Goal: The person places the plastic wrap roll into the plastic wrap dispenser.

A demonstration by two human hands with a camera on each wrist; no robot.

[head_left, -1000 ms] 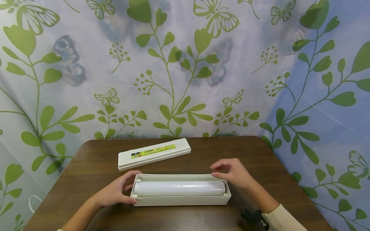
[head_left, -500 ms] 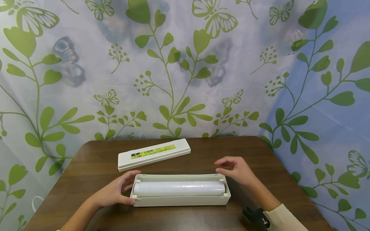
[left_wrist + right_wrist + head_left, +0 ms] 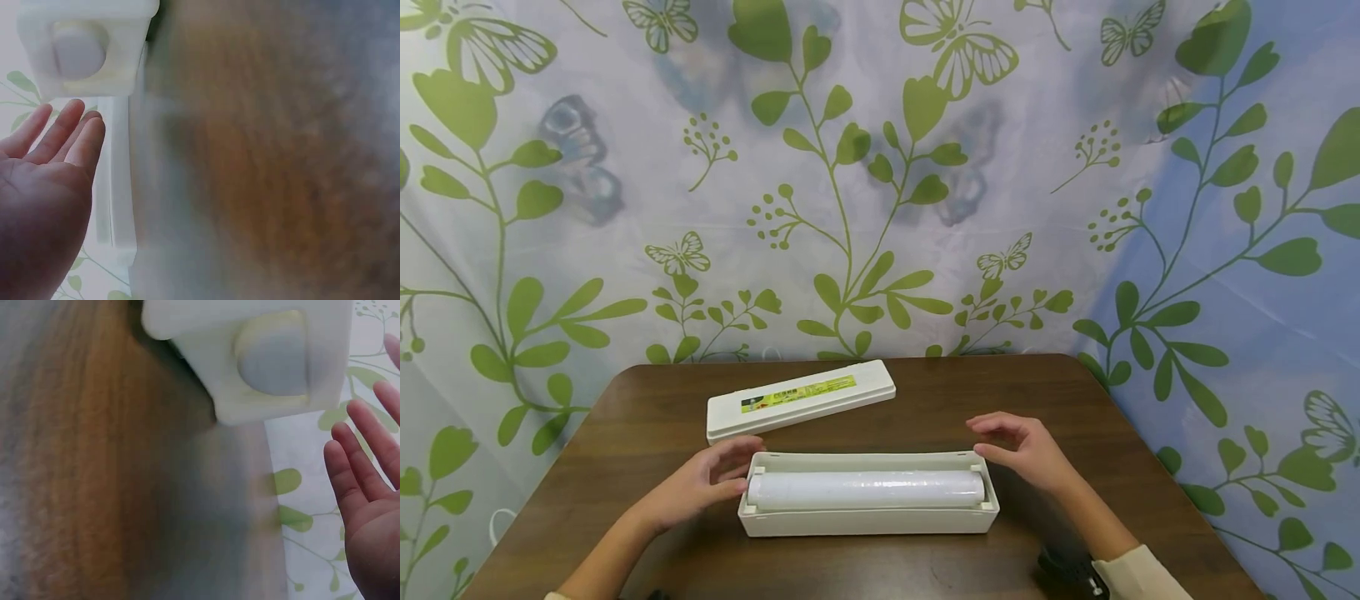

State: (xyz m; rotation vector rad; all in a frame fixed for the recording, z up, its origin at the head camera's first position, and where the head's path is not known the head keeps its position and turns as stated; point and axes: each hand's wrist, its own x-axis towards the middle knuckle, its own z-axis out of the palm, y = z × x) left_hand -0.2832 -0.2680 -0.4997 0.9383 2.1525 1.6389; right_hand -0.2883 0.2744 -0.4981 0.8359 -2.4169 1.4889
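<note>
**While the lidless box (image 3: 868, 523) lies lengthwise between them, the left hand (image 3: 700, 483) and the right hand (image 3: 1026, 450) hold nothing**

Because the box's long axis runs left to right, roughly along the far edge of the tabletop (image 3: 940, 408), each short end faces one hand; that, I judge, is the relation a grip on it would turn on. The roll (image 3: 865, 490), white and shiny, lies inside along the same axis.

From the left hand, the box lies to the right, starting just beside the thumb tip. From the right hand, it lies to the left and a little nearer the person, its far right corner by the thumb tip. Each hand is nearest its own end, the right set slightly farther toward the cloth (image 3: 880, 208) behind the far edge.

Fingers and thumb stand apart on both hands, with nothing between them. Whether either thumb touches the box, I cannot tell.

The box sits about midway between the tabletop's left and right edges, well short of the far edge. Beyond it, toward the far left corner, the lid (image 3: 801, 404) lies aslant, its right end nearer the far edge, its label (image 3: 797, 393) facing up.
</note>
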